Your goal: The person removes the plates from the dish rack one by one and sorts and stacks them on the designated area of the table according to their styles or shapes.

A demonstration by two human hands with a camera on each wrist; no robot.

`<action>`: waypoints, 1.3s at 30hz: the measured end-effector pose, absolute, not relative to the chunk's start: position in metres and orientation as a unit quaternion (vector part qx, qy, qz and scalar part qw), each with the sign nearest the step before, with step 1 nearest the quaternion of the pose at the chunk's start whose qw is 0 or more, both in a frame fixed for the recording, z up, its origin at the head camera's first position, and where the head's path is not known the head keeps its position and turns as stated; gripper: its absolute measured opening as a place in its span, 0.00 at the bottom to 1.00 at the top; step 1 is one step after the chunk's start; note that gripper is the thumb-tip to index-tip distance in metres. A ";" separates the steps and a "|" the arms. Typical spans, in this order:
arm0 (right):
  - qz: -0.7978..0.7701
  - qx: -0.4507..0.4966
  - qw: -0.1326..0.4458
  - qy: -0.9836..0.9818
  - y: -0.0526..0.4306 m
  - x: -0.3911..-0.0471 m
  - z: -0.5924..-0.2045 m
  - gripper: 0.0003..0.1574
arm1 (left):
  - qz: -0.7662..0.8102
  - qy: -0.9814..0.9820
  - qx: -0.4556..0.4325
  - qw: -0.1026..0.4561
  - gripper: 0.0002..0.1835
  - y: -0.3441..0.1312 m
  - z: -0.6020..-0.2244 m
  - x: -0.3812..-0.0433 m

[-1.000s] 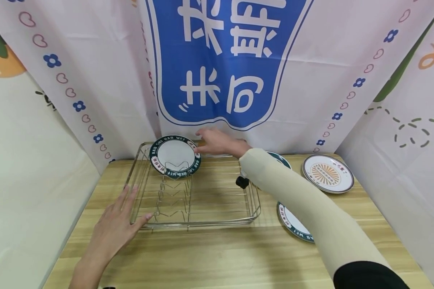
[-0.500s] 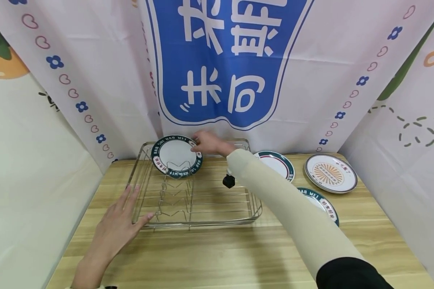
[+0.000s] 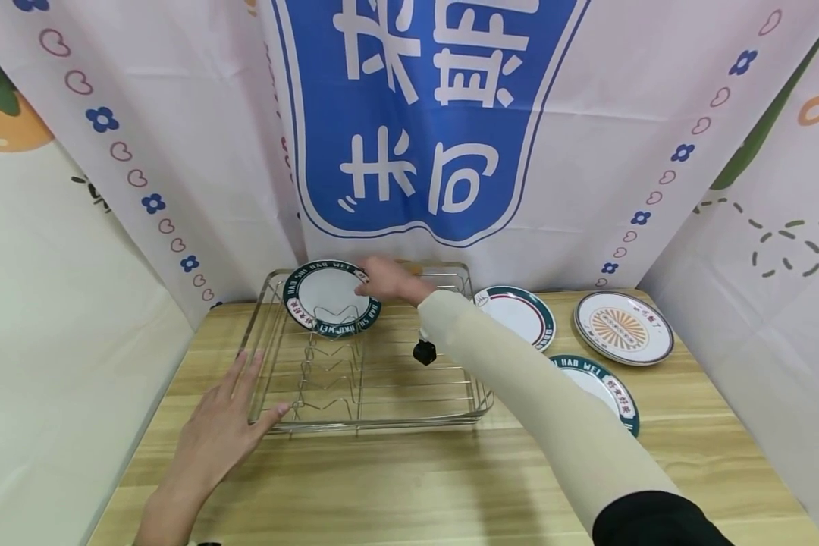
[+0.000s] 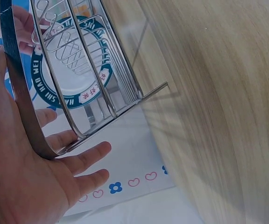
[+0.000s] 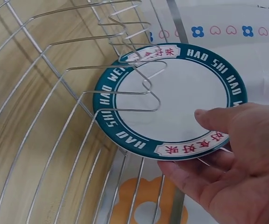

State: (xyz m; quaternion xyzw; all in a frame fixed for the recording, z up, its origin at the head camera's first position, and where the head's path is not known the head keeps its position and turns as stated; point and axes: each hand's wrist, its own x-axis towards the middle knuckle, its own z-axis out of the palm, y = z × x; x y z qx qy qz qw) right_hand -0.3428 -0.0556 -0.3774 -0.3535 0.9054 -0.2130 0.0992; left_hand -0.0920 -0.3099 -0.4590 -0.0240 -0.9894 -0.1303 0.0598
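A white plate [image 3: 329, 292] with a dark green lettered rim stands tilted in the back left of a wire dish rack [image 3: 419, 419], among its zigzag dividers. My right hand [image 3: 389, 279] pinches the plate's right edge. In the right wrist view the thumb lies on the face of the plate [image 5: 176, 105], and the other fingers are behind it. At the rack's front left corner rests my left hand [image 3: 214, 428], its fingers spread and fairly straight. The left wrist view shows the left hand [image 4: 27, 154] against the rack's outer metal rim [image 4: 20, 88].
Right of the rack lie two green-rimmed plates, one behind [image 3: 515, 311] and one in front [image 3: 597, 387], the latter partly hidden by my right sleeve. Farther right is a stack of plates with an orange sunburst [image 3: 621, 327]. A printed cloth [image 3: 560, 197] hangs close behind the rack.
My right hand has come slightly down and left along the plate's edge, and its forearm has swung left, uncovering more of the plates at the right. The left hand stays at the rack.
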 end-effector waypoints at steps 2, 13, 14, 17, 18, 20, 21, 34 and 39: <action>-0.212 -0.355 0.104 0.905 -0.056 -0.341 -0.379 0.07 | -0.131 -0.989 -0.026 0.061 0.53 -0.310 -0.459 -0.092; -0.193 -0.350 0.127 0.908 -0.055 -0.330 -0.387 0.12 | -0.133 -0.989 -0.023 0.058 0.53 -0.310 -0.459 -0.092; -0.194 -0.351 0.125 0.907 -0.055 -0.330 -0.388 0.12 | -0.133 -0.989 -0.023 0.059 0.53 -0.310 -0.459 -0.092; -0.204 -0.350 0.120 0.906 -0.054 -0.329 -0.391 0.13 | -0.134 -0.989 -0.025 0.060 0.53 -0.309 -0.459 -0.092; -0.208 -0.349 0.119 0.906 -0.053 -0.328 -0.391 0.13 | -0.134 -0.989 -0.026 0.061 0.53 -0.309 -0.459 -0.092; -0.214 -0.349 0.112 0.905 -0.052 -0.327 -0.392 0.14 | -0.134 -0.989 -0.027 0.062 0.53 -0.308 -0.458 -0.092; -0.215 -0.350 0.108 0.905 -0.052 -0.327 -0.392 0.14 | -0.134 -0.989 -0.027 0.063 0.52 -0.307 -0.458 -0.092; -0.217 -0.345 0.059 0.911 -0.044 -0.323 -0.392 0.18 | -0.139 -0.988 -0.023 0.064 0.53 -0.306 -0.461 -0.091; -0.224 -0.352 0.028 0.908 -0.037 -0.320 -0.384 0.17 | -0.136 -0.989 -0.022 0.062 0.52 -0.306 -0.460 -0.091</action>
